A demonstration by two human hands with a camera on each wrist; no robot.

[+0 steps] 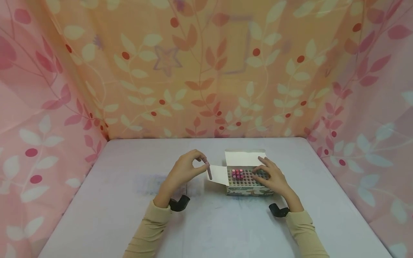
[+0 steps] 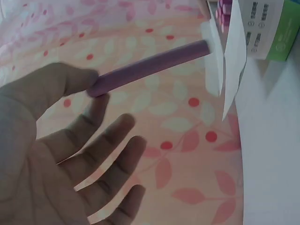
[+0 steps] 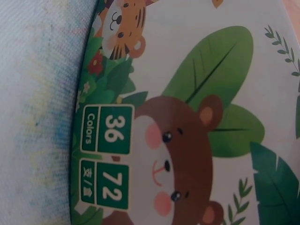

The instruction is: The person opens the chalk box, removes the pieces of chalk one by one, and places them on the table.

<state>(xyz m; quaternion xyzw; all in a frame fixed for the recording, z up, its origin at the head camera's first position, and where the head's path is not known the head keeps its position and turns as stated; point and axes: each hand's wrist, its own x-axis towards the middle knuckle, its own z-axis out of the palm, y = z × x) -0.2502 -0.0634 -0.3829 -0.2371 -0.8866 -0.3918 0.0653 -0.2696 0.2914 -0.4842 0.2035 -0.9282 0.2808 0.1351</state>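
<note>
A slim purple chalk-like stick (image 2: 150,67) is pinched at one end between the thumb and index finger of my left hand (image 1: 184,170). The stick's far end points down, over the white side flap (image 1: 218,174) of a cardboard box (image 1: 250,191) in the head view. My left hand's other fingers (image 2: 108,168) spread apart below it. Rows of round holes fill the box, and a cluster of pink and red sticks (image 1: 237,174) stands at its left. My right hand (image 1: 272,177) lies over the box's right end, thumb and index finger bent above the holes, another finger up against the raised lid (image 1: 244,158).
The box front (image 3: 178,140) carries a bear and a tiger and reads 36 colors and 72. Faint coloured smudges mark the white table (image 1: 219,229). Floral curtains (image 1: 200,71) enclose its back and sides. Black wrist mounts (image 1: 179,203) sit at both wrists.
</note>
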